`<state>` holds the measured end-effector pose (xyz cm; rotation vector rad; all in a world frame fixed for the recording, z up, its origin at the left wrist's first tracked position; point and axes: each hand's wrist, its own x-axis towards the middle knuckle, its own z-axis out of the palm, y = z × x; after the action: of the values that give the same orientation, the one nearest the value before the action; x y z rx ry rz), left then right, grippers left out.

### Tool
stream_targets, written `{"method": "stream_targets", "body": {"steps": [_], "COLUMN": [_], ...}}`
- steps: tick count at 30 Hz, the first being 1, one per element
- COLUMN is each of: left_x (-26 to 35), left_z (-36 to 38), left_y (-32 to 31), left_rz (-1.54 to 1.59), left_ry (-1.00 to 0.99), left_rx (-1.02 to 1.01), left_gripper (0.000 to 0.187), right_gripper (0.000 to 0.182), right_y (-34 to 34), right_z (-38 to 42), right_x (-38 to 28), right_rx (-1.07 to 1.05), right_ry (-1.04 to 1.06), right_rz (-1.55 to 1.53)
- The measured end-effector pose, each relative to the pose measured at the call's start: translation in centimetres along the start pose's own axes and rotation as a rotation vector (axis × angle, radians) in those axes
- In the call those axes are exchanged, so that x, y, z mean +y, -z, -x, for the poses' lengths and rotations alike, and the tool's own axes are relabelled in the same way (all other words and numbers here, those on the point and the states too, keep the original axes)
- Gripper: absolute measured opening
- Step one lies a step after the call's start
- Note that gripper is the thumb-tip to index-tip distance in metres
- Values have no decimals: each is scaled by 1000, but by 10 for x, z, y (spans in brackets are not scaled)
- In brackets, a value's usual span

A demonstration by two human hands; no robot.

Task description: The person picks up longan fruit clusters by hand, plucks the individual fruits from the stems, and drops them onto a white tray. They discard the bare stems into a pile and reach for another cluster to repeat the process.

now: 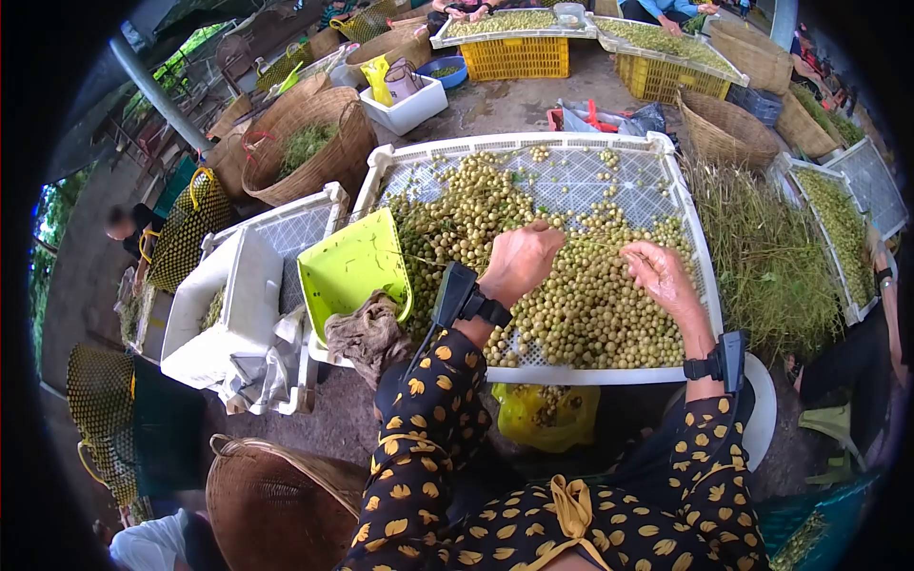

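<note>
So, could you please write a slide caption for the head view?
Left hand and right hand above small round fruits in a white-rimmed tray.

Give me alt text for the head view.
A person's left hand and right hand work over a white tray of small round yellowish-green fruits. A lime-green plastic bin and crumpled brown cloth sit at its left; woven baskets stand nearby.

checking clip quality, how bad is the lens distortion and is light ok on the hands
Head view: strong fisheye, with black corners and a grey pole slanting at upper left; same head view: soft, fairly even light on the left hand, right hand and fruit, no heavy shadow.
</note>
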<state>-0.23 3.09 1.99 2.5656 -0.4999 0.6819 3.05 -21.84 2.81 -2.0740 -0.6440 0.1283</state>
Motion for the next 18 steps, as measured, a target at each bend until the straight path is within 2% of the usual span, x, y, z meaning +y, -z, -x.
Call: {"method": "stream_targets", "body": {"steps": [2, 5, 7, 9, 10, 11, 12, 16, 18], "left_x": [-1, -4, -24, -37, -26, -27, -33, -39, -32], "left_z": [-3, -7, -7, -3, -2, 4, 8, 20, 21], "left_y": [5, 9, 21, 34, 58, 63, 64, 58, 57], "left_rz": [-16, -39, -30, 387, 656, 915, 1032, 1362, 1387], "left_ry": [-23, -98, -60, 263, 600, 641, 673, 743, 753], "left_rx": [-21, 124, 365, 508, 423, 494, 505, 528, 460], "left_gripper": [9, 7, 13, 10, 14, 17, 18, 20, 18], "right_gripper": [21, 22, 24, 25, 25, 26, 27, 26, 23], "right_y": [0, -7, 1, 6, 2, -3, -7, -48, -80], "right_z": [1, -3, -4, -5, -5, -5, -6, -19, -29], "right_x": [3, 21, 21, 29, 27, 26, 21, -24, -30], "right_rx": [36, 112, 106, 171, 207, 244, 279, 101, 96], "right_ry": [41, 123, -130, -142, 10, 165, 320, 85, 168], "right_rz": [72, 183, 226, 180, 350, 518, 684, 112, -97]}}
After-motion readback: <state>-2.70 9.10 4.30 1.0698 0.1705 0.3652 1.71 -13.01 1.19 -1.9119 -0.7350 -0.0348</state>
